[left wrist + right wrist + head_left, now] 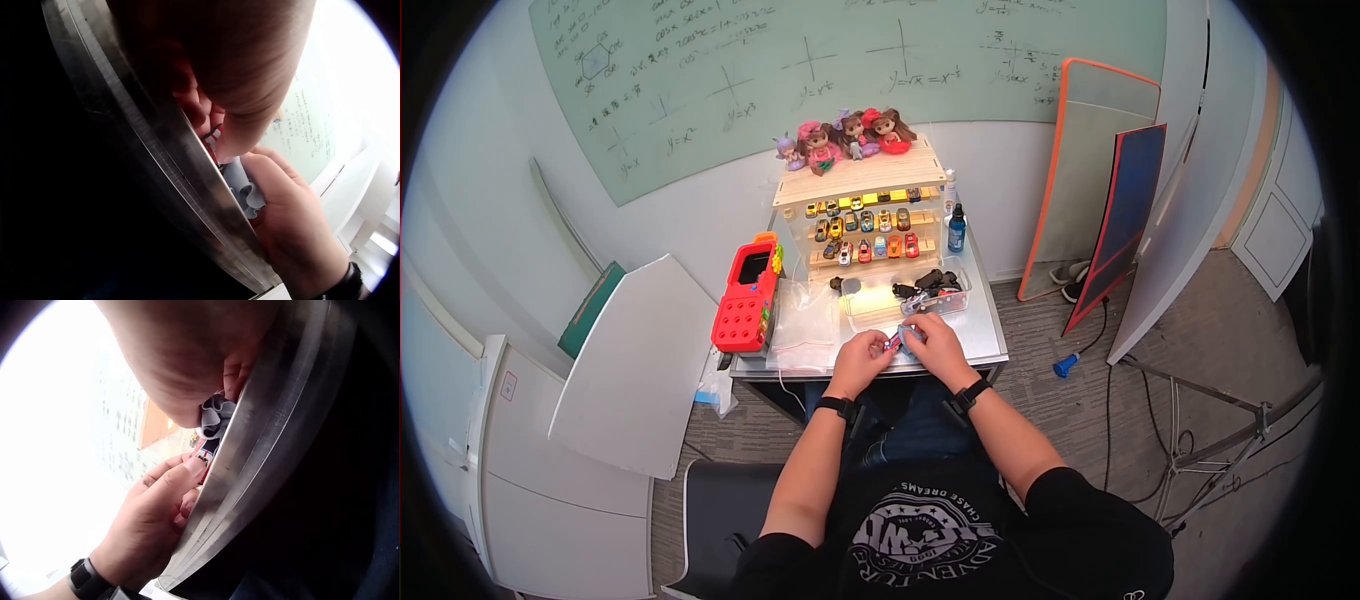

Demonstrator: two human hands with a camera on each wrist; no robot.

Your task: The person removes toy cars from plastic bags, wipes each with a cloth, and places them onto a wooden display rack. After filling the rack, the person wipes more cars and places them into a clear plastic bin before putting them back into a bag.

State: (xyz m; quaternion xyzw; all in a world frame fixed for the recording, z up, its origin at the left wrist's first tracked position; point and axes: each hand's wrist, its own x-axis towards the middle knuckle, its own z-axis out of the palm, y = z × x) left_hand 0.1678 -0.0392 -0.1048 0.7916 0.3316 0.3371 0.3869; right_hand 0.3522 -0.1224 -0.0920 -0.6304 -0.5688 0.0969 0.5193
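Observation:
Over the table's front edge, the left hand (860, 362) pinches a small red, white and dark toy car (205, 454) between thumb and fingers. Close against it, the right hand (937, 352) holds a crumpled grey-blue cloth (244, 187), which touches the car's end. In the right wrist view the cloth (217, 417) lies bunched under the right hand's fingers, directly above the car. Part of the car (212, 142) shows red beneath the left thumb in the left wrist view. The metal table edge hides the lower side of both things.
A clear bin (968, 296) with dark items stands behind the hands. Further back is a wooden rack (860, 183) with rows of toy cars and several dolls on top. A red case (745, 325) and plastic bags (803, 325) lie left; a blue bottle (957, 232) stands back right.

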